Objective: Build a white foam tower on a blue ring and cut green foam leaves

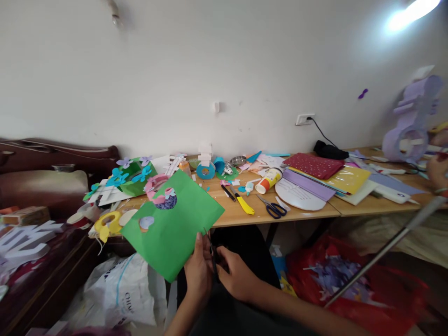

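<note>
A green sheet of paper [175, 238] with a few cut-out holes is held up over my lap, in front of the table edge. My left hand [199, 268] pinches its lower right edge between thumb and fingers. In my right hand [236, 273] is a pair of dark-handled scissors [214, 261], with fingers wrapped round the handles. The scissor blades point up at the right edge of the sheet, close to my left thumb. Through the holes, parts of the things behind the sheet show.
On the wooden table [224, 219] lie a yellow utility knife [245, 204], another pair of scissors [275, 208], a paper cup [269, 180], blue tape [205, 171] and stacked coloured sheets [315, 170]. Another person's hand [438, 170] is at the far right. A red bag [395, 289] stands below.
</note>
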Demonstrator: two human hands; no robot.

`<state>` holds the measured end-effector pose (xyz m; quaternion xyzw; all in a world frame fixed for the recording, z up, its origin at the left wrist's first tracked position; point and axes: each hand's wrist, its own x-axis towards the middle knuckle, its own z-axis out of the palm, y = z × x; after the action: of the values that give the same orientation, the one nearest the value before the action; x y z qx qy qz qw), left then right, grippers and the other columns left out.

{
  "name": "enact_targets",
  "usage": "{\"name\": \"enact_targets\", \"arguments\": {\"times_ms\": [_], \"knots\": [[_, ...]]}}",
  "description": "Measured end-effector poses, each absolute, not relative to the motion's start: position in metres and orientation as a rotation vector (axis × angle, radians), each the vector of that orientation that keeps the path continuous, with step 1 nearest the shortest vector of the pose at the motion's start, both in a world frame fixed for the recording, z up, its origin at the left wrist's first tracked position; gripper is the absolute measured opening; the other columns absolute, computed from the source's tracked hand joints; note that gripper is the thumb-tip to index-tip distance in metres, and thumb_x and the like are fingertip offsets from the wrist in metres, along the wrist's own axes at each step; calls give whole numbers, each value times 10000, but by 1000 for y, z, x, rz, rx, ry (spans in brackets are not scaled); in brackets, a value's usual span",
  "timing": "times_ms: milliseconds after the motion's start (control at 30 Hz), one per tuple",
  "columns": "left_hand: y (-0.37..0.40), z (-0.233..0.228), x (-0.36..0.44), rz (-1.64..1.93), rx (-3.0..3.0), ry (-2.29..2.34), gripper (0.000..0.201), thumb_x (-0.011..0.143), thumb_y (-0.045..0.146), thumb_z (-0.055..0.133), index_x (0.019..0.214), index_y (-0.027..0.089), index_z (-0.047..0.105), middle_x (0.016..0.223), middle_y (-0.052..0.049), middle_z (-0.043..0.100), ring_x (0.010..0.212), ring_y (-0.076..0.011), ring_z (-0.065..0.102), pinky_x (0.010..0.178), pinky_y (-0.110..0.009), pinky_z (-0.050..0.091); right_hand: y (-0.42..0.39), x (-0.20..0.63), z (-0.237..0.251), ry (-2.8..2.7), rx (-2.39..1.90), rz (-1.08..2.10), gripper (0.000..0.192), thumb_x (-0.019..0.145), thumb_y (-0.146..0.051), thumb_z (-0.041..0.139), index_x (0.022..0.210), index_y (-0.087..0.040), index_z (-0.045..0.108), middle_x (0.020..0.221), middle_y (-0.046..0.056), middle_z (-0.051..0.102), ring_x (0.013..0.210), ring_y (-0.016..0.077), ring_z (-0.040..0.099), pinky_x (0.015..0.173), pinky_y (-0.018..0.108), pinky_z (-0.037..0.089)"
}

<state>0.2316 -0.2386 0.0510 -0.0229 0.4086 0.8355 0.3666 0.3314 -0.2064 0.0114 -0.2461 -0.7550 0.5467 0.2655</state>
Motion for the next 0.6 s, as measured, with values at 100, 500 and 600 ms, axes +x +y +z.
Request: {"name": "enact_targets", "arguments": {"times_ms": [100,500,600], "knots": [[-238,54,235,2135,-69,1041,235,979,88,542,1149,178,677,1107,-78,761,1078,-160,706,990,-238,543,-208,331,9,-2035,-673,1448,66,856,-126,513,880,-187,524,837,14,576,758,151,525,685,267,410],[-237,44,233,2015,34,1051,332,1016,177,503,1322,226,621,1210,-114,722,1134,-191,681,997,-282,534,-205,333,2,-1899,-674,1514,35,910,-204,493,894,-191,522,847,19,580,767,161,532,689,276,423],[-237,45,233,2018,20,1032,337,1014,156,498,1331,205,602,1242,-118,707,1159,-184,667,965,-258,547,-205,334,5,-1866,-674,1529,69,924,-236,496,884,-190,527,816,9,565,746,153,515,676,269,417]]}}
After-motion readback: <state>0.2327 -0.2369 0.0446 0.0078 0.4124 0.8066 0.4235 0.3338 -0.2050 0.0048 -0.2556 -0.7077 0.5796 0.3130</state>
